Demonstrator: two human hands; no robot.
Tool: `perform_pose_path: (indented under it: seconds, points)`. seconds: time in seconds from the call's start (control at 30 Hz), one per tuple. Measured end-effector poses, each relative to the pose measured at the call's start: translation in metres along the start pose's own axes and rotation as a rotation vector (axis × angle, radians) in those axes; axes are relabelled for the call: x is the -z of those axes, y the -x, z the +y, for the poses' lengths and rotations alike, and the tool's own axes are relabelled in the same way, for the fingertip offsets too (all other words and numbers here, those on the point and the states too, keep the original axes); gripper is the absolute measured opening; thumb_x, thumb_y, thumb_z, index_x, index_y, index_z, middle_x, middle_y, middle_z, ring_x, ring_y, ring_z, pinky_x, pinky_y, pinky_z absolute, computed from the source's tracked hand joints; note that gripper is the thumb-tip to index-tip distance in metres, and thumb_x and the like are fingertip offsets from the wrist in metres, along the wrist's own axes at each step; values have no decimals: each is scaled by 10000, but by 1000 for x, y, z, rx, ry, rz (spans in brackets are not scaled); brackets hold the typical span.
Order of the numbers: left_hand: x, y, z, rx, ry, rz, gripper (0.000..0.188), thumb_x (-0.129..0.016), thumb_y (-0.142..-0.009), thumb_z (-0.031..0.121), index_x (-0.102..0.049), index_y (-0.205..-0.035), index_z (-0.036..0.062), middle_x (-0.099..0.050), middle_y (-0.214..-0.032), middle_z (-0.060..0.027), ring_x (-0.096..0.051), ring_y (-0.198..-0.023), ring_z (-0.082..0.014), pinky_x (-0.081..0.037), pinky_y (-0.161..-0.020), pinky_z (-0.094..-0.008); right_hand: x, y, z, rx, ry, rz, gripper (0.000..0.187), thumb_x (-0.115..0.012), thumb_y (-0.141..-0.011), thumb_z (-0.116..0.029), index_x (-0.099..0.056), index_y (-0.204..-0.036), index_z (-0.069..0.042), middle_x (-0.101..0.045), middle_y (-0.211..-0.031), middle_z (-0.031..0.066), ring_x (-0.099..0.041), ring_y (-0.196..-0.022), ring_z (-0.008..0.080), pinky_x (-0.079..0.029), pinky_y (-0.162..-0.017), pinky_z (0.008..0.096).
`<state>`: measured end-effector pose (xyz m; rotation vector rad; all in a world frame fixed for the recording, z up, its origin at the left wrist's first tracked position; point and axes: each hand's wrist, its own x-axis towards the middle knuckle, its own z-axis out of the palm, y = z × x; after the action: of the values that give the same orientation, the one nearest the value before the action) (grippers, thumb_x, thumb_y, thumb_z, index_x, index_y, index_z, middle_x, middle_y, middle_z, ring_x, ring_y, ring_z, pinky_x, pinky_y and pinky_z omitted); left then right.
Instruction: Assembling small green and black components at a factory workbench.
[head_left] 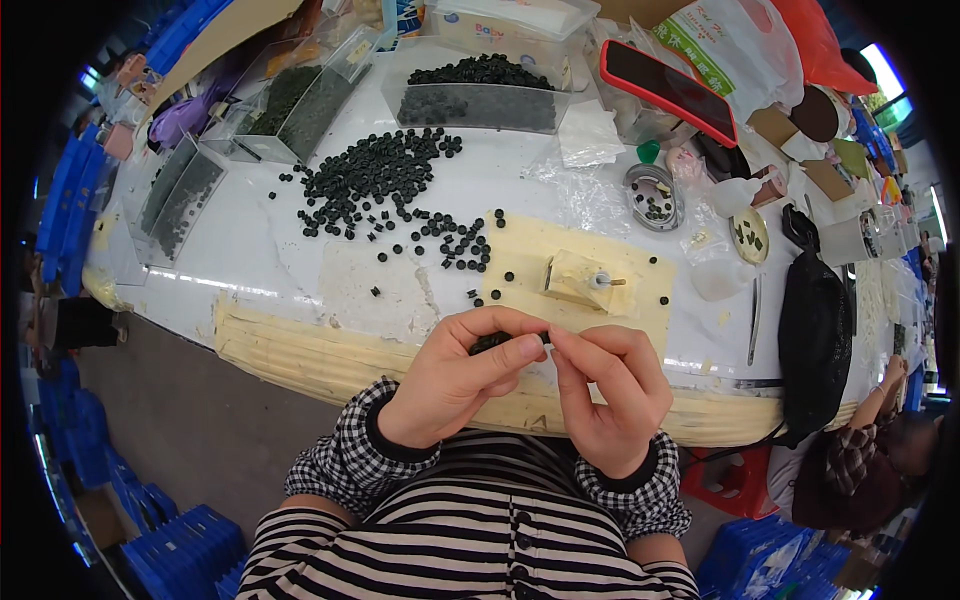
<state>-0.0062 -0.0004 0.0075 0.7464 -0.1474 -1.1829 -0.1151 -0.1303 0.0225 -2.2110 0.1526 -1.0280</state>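
My left hand [455, 375] is curled around a few small black round parts [490, 342], just above the table's front edge. My right hand [610, 385] meets it thumb to thumb, its fingertips pinched on a small black part at the left hand's thumb tip. Beyond the hands, a small cream block jig [580, 280] with a white pin stands on a cream mat [545, 255]. A loose heap of the same black parts [375, 180] is spread over the white table [250, 250] farther back.
Clear plastic bins of dark parts [480, 95] line the far edge, more at the left [180, 200]. A red-cased phone [668, 90], a round tin [653, 195], tweezers [754, 320] and a black pouch [815, 330] lie right. Another person [870, 450] sits at lower right. Blue crates [180, 550] stand on the floor.
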Motion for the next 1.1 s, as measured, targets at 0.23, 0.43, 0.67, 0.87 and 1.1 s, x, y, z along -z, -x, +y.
perform_pose_path:
  seconds: [0.23, 0.43, 0.67, 0.87, 1.1]
  points:
    - [-5, -1, -3, -178, -244, 86, 174, -627, -899, 23, -668, -1068, 10, -652, -850, -15, -419, -572, -11, -305, -485, -159, -4, 3, 1, -26, -7, 16, 348, -723, -694, 94, -707, -1022, -21, -628, -825, 92, -604, -634, 169, -474, -515, 256]
    - [0, -3, -3, -171, -153, 49, 188, -616, -909, 30, -667, -1089, 11, -685, -922, -54, -398, -563, -9, -294, -483, -164, -4, 4, 6, 46, 41, -17, 374, -715, -707, 89, -703, -1062, -27, -631, -842, 93, -597, -630, 163, -480, -519, 252]
    - [4, -5, -2, -70, -1, 50, 219, -586, -929, 36, -634, -1141, 15, -674, -984, -101, -390, -575, -3, -284, -478, -166, 31, -12, 18, -180, 183, 120, 287, -689, -763, 68, -702, -1034, -25, -602, -849, 84, -551, -600, 142, -460, -520, 232]
    - [8, -9, -3, -11, 82, 13, 232, -568, -943, 49, -617, -1168, 27, -659, -1009, -107, -368, -566, -7, -284, -485, -164, 27, -28, 27, -282, 180, 12, 168, -711, -791, -10, -692, -958, -25, -595, -821, 71, -549, -638, 150, -453, -539, 263]
    - [10, -8, -1, 36, 112, 2, 224, -559, -951, 75, -610, -1163, 25, -639, -983, -101, -313, -536, -15, -277, -486, -168, 23, -29, 25, -236, 166, 31, 160, -712, -790, -8, -695, -948, -23, -601, -793, 71, -565, -657, 142, -461, -556, 254]
